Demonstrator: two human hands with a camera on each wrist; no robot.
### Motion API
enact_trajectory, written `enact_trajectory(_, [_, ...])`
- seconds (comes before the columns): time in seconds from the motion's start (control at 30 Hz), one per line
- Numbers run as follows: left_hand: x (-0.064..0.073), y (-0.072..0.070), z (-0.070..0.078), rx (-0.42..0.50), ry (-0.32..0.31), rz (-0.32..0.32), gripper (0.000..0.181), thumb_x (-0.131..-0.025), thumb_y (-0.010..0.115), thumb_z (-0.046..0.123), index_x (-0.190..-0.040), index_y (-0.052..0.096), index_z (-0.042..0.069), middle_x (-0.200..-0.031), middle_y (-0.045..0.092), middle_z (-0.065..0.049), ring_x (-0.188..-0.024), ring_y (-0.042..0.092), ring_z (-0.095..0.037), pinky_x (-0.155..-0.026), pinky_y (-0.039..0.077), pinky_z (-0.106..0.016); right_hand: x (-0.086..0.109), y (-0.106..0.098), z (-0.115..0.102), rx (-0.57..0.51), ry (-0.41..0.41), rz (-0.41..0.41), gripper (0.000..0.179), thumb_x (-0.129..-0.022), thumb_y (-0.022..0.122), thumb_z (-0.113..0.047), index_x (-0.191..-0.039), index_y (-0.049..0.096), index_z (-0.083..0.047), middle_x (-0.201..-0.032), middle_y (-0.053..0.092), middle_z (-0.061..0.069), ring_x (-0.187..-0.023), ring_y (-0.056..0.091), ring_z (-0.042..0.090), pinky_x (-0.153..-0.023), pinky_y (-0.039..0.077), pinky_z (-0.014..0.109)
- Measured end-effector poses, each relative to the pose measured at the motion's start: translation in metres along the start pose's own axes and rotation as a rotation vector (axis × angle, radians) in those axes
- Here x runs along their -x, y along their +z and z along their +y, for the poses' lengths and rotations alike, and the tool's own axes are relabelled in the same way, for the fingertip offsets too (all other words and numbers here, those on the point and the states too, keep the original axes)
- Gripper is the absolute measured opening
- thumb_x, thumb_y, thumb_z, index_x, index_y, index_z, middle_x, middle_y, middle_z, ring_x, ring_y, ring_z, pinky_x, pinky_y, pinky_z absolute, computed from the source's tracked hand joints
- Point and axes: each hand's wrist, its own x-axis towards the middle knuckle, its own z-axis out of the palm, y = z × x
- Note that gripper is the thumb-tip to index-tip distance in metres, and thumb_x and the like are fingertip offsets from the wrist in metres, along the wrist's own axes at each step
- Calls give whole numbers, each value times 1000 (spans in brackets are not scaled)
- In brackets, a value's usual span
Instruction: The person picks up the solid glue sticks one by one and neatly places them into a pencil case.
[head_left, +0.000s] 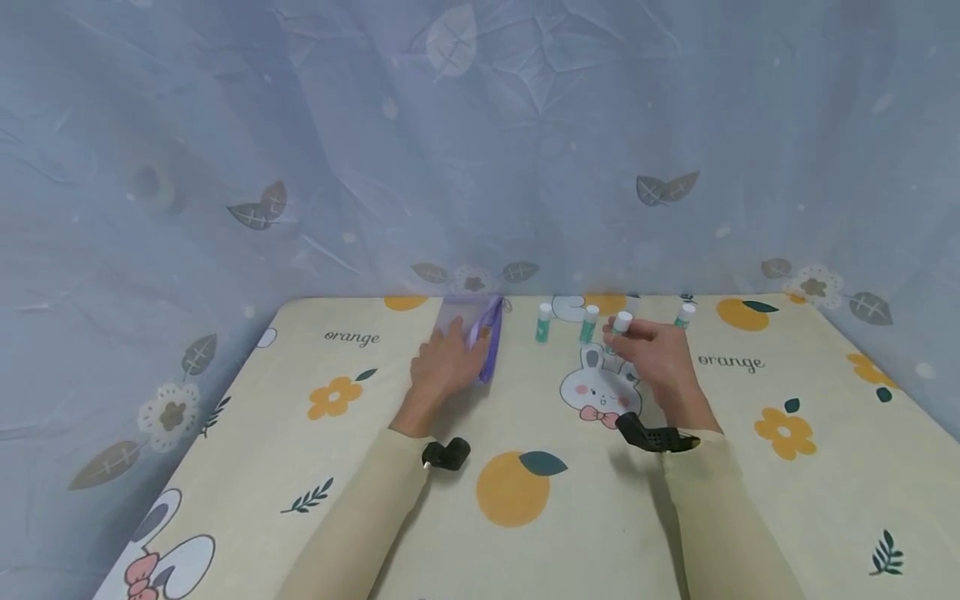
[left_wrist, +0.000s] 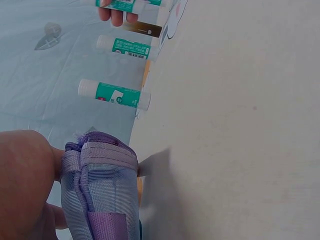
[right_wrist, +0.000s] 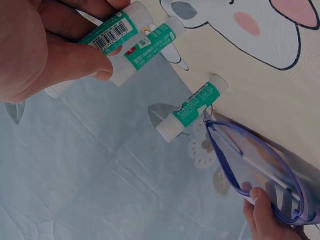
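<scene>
Head view: The right hand [head_left: 662, 358] pinches the held stick [head_left: 621, 322] between thumb and fingers, white cap up and leaning slightly; whether its foot touches the tabletop [head_left: 555, 554] I cannot tell. The pouch [head_left: 492, 343] lies to its left, near the far edge, its purple side running from near to far and turned toward the sticks. Between the two stand the left stick [head_left: 542, 323] and the middle stick [head_left: 588, 327], both upright. The right stick [head_left: 684, 316] is just beyond the right hand, its lower part hidden. The left hand [head_left: 450, 364] is over the pouch and much nearer to it; the right hand is among the sticks.

Left wrist view: The left hand's fingers curl round the mesh pouch, its purple-trimmed end facing the sticks. The left stick is the nearest one, apart from the pouch, with its long axis upright. At the top edge, the right hand's fingertips show around the held stick.

Right wrist view: The pouch's mouth gapes in a long oval, the left thumb hooked over its rim. The left stick is just beside one corner of that mouth. The right hand's fingers close around the held stick's barrel, next to the middle stick.
</scene>
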Motion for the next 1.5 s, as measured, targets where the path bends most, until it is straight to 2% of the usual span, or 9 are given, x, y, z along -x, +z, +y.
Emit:
enact_trajectory(0.23, [3,3,-1,10,-7,6,77,-107,40,62,-168,29,16,-170,35,-22,-150,40,-54,-118,34,-71,2,1,0,16,23,-7,48,-104,70,-29,-149,63,-13,-150,64,15,-143,53,36,-121,39,58])
enact_trajectory(0.43, [3,2,0,-1,-2,4,76,-108,40,60,-168,30,15,-170,34,-24,-150,39,-55,-118,34,-71,2,2,-3,18,8,3,46,-104,70,-29,-147,65,-13,-150,64,15,-140,55,37,-120,40,59])
enact_trajectory(1.0, [2,-1,2,-2,-6,-6,77,-107,40,61,-169,28,17,-171,33,-24,-151,37,-55,-119,32,-71,2,4,-13,-11,10,-21,58,-101,73,-39,-152,60,-13,-151,63,15,-135,64,37,-126,33,61])
enact_trajectory(1.13, [2,0,2,-1,-9,-12,76,-108,40,60,-169,27,16,-171,32,-24,-152,36,-55,-120,32,-71,3,5,-16,-19,-6,-24,58,-102,73,-36,-153,58,-10,-151,62,16,-134,65,37,-125,38,56])
enact_trajectory(1.3, [2,0,2,-4,-10,-11,76,-108,41,59,-169,28,16,-171,32,-24,-151,37,-55,-120,32,-71,3,7,-20,-32,-45,-24,56,-103,72,-35,-151,60,-7,-151,63,17,-133,67,36,-117,48,48])
enact_trajectory(1.5, [2,0,2,-2,-10,-13,76,-108,41,59,-169,28,16,-170,33,-25,-151,37,-54,-120,32,-70,4,9,-23,-53,-62,-33,57,-103,72,-34,-151,59,-7,-152,62,17,-134,66,35,-115,49,45])
